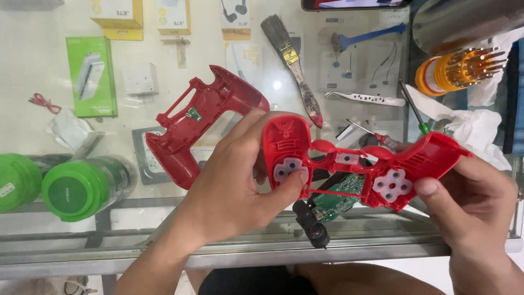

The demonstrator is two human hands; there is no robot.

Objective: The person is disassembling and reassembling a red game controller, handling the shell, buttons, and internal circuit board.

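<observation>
Head view: we hold the red controller front shell (349,158) inside-up above the glass counter (218,240). Left hand (229,186) grips its left handle, thumb pressing the grey button pad (288,170). Right hand (475,202) grips the right handle, thumb beside the other pad (394,184). Green circuit board (341,194) hangs below. Red back shell (199,123) lies on the counter, near a brush (292,60).

Around the red controller front shell (360,164), much is lost. Its left grip is partly covered by the left hand (229,186), its right grip by the right hand (475,207) — whose wrist runs off the bottom edge. Behind the shell, the green circuit board (341,194) shows only in part. Above it, the phone (355,4) is cut by the top edge.
</observation>
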